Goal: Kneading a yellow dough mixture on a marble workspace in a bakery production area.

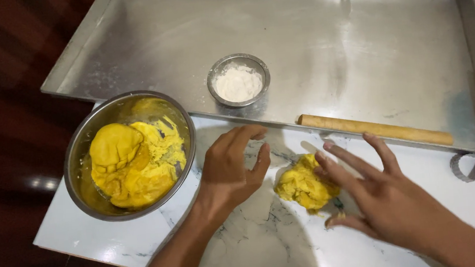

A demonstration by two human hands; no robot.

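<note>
You're working a lump of yellow dough [305, 187] on the white marbled slab [259, 246], and both hands are closing in on it. Your right hand [389, 197] is spread wide, fingers loose and gripping nothing, the fingertips just touching the lump's right edge. Your left hand [232, 165] is hovering just beside the lump, fingers curled but empty — no contact that shows.

Bring both palms round the lump evenly, I'd say, and press with the heel rather than the fingertips, so it's gathering instead of smearing across the slab. It's looking ragged, so fold the loose bits inward.

The steel bowl [77, 164] at your left is holding the larger mass of dough [131, 165]. A small bowl of flour [238, 82] is sitting in the metal tray [355, 43] — a pinch should help against sticking. The wooden rolling pin [374, 130] is lying near, on the tray's front edge.
</note>
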